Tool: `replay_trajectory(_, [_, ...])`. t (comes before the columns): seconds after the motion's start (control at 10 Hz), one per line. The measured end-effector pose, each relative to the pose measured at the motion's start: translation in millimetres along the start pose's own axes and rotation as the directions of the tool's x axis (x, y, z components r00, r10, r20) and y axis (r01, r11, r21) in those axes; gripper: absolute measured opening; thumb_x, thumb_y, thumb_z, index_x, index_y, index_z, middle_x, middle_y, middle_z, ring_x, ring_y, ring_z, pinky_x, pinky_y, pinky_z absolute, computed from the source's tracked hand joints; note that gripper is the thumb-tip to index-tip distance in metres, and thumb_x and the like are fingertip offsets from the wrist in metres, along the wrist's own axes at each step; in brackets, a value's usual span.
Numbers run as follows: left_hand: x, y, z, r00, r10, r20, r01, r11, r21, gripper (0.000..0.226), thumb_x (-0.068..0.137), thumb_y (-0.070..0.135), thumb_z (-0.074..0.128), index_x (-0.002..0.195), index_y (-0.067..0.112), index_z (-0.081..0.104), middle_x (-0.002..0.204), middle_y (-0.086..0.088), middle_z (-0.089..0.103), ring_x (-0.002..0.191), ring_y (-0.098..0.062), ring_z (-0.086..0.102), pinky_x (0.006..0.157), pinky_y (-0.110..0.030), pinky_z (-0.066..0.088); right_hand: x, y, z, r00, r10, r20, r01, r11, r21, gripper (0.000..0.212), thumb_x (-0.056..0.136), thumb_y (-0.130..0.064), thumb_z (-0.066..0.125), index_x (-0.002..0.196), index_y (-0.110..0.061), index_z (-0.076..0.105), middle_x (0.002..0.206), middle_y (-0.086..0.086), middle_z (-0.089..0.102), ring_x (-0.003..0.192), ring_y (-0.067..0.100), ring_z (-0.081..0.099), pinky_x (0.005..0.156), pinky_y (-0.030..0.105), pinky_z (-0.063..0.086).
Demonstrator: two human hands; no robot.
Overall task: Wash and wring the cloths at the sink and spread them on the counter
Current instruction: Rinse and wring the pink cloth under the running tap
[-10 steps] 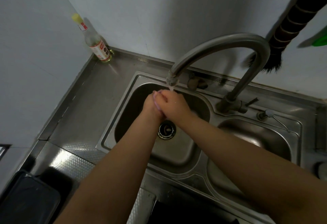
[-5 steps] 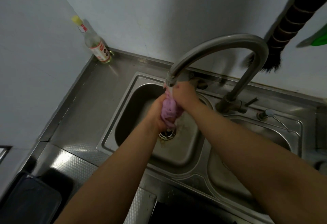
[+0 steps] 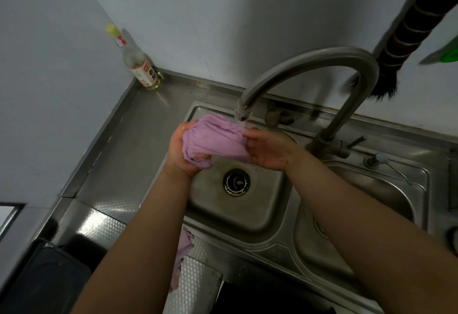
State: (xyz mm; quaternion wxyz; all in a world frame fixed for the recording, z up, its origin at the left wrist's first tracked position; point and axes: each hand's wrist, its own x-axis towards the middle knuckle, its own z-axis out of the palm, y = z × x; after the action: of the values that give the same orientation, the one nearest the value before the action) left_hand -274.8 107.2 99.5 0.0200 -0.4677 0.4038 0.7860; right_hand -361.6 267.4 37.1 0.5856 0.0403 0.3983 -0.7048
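A: The cloth [image 3: 214, 137] has opened out from a tight bunch since a moment ago.

B: Yes. At mid-frame the left hand [image 3: 184, 151] clutches its end, and the right hand [image 3: 266, 149] cups the other so the tap's [image 3: 312, 66] water soaks it above the sink [image 3: 280, 217].

Room was dim, light falling from upper left. Glare patches lay on embossed table [image 3: 104, 217]. Forearms sat in shadow. Wall lines bowed at edges; picture soft, slightly smeared.
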Motion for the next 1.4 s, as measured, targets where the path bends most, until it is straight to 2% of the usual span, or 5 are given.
replay_trajectory(0.2, [-4, -20, -12, 0.987, -0.042, 0.155, 0.012, 0.982, 0.188, 0.038, 0.097, 0.027, 0.043, 0.127, 0.008, 0.055, 0.092, -0.008, 0.058, 0.08, -0.024, 0.055, 0.105, -0.052, 0.037, 13, 9, 20, 0.994, -0.092, -0.067, 0.102, 0.98, 0.168, 0.058, 0.068, -0.021, 0.063, 0.121, -0.018, 0.04, 0.143, 0.023, 0.04, 0.121, 0.034, 0.045, 0.093, 0.038, 0.047])
replay_trajectory(0.6, [11, -53, -30, 0.843, 0.068, 0.534, 0.023, 0.987, -0.161, 0.051, 0.057, 0.015, 0.084, 0.104, 0.001, 0.07, 0.111, -0.022, 0.065, 0.101, -0.031, 0.065, 0.087, -0.036, 0.055, -1, 2, 18, 0.953, -0.255, -0.16, 0.246, 0.966, -0.079, 0.017, 0.095, -0.014, 0.049, 0.095, -0.014, 0.066, 0.09, 0.009, 0.069, 0.075, 0.017, 0.068, 0.064, 0.026, 0.054])
replay_trajectory(1.1, [-6, -36, -25, 0.798, 0.093, 0.596, -0.47, 0.715, 0.518, 0.018, 0.074, 0.006, 0.065, 0.088, 0.017, 0.063, 0.092, -0.011, 0.063, 0.086, -0.023, 0.066, 0.07, -0.031, 0.055, -4, 24, 15, 0.973, -0.044, -0.228, 0.074, 0.989, 0.129, 0.035, 0.098, -0.037, 0.041, 0.109, -0.011, 0.061, 0.103, 0.012, 0.064, 0.08, 0.017, 0.071, 0.067, 0.028, 0.057])
replay_trajectory(1.3, [14, -52, -36, 0.969, 0.21, 0.134, -0.249, 0.818, 0.519, 0.021, 0.087, 0.023, 0.068, 0.103, 0.012, 0.059, 0.097, -0.01, 0.063, 0.088, -0.022, 0.064, 0.071, -0.032, 0.056, -10, -3, 16, 0.888, -0.305, -0.344, 0.287, 0.952, -0.103, 0.028, 0.095, -0.037, 0.05, 0.09, -0.014, 0.066, 0.081, 0.005, 0.071, 0.072, 0.016, 0.069, 0.069, 0.033, 0.055])
replay_trajectory(1.4, [27, -54, -38, 0.998, 0.042, 0.038, -0.053, 0.443, 0.895, 0.047, 0.093, 0.051, 0.05, 0.115, 0.011, 0.061, 0.098, -0.015, 0.065, 0.095, -0.03, 0.064, 0.078, -0.036, 0.053, -5, -7, 35, 0.876, -0.345, -0.337, 0.307, 0.938, -0.161, 0.029, 0.097, -0.029, 0.05, 0.105, -0.005, 0.064, 0.104, 0.01, 0.067, 0.082, 0.017, 0.061, 0.081, 0.034, 0.049])
